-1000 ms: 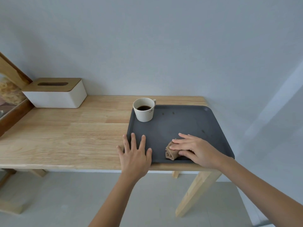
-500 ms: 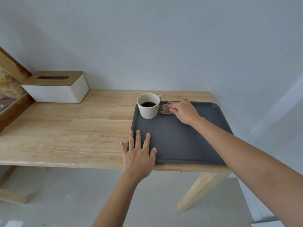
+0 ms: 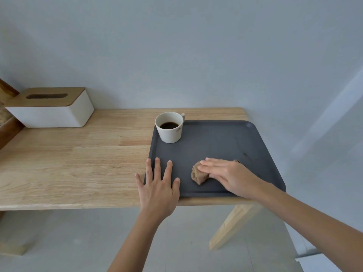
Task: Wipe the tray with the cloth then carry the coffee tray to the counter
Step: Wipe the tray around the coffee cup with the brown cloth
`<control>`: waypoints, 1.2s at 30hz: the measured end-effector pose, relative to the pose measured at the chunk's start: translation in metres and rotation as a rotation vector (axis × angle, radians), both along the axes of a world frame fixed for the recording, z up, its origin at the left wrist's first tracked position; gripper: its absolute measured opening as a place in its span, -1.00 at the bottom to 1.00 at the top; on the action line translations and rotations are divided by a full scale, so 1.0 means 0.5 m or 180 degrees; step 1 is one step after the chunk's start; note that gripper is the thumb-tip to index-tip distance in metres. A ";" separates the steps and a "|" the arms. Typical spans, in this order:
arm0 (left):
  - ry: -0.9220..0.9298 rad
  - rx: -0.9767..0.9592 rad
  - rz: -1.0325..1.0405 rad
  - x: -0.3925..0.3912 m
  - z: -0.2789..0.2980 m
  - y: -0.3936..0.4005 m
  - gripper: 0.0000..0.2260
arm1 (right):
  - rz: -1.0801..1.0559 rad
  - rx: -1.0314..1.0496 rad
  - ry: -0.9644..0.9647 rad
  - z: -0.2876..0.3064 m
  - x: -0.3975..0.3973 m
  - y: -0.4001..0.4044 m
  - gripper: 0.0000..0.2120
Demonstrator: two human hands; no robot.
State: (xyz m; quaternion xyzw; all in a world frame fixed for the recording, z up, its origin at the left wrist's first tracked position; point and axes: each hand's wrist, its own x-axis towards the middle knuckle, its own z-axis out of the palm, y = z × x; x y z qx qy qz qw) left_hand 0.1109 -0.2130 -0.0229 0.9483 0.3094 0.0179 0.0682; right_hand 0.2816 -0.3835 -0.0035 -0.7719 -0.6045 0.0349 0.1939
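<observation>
A dark grey tray (image 3: 222, 142) lies on the right end of a wooden table (image 3: 78, 163). A white cup of black coffee (image 3: 170, 127) stands in the tray's far left corner. My right hand (image 3: 229, 176) lies flat on a crumpled brown cloth (image 3: 197, 174), pressing it onto the near part of the tray. My left hand (image 3: 159, 185) rests flat with fingers spread over the tray's near left corner, partly on the table.
A white tissue box with a wooden lid (image 3: 51, 107) stands at the table's far left, next to a wooden frame (image 3: 7, 122). A grey wall rises right behind the table. The tray's near right corner overhangs the table edge.
My right hand slid the cloth from the near edge up to beside the cup, then back down to the near middle of the tray. My left hand stayed in place.
</observation>
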 end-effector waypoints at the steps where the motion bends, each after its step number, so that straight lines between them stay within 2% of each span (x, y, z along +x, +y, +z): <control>1: -0.0007 0.0015 -0.0019 0.001 -0.003 0.001 -0.36 | 0.0074 0.0005 -0.0002 -0.003 0.009 -0.005 -0.63; 4: 0.0023 0.0053 -0.0046 -0.001 -0.004 0.005 -0.36 | 0.0080 0.0008 0.0179 -0.005 0.054 0.025 -0.64; 13: 0.0081 0.0002 -0.0053 -0.004 0.003 0.004 -0.34 | -0.0847 -0.0077 0.0128 0.013 0.248 0.171 -0.65; 17: 0.0040 0.0003 0.0008 -0.003 0.004 0.001 -0.41 | -0.0995 0.0010 0.0128 0.003 0.224 0.169 -0.63; 26: -0.0033 0.0068 0.0041 -0.001 0.003 0.000 -0.34 | -0.0311 0.0023 0.0368 0.007 0.027 -0.045 -0.63; 30: -0.0174 0.0105 -0.0015 -0.007 0.003 0.000 -0.33 | -0.0429 0.0080 0.0358 0.007 0.045 -0.065 -0.63; 36: -0.0432 0.0151 -0.0227 -0.016 -0.003 0.009 -0.38 | -0.0981 0.0075 0.0351 0.005 0.167 0.019 -0.65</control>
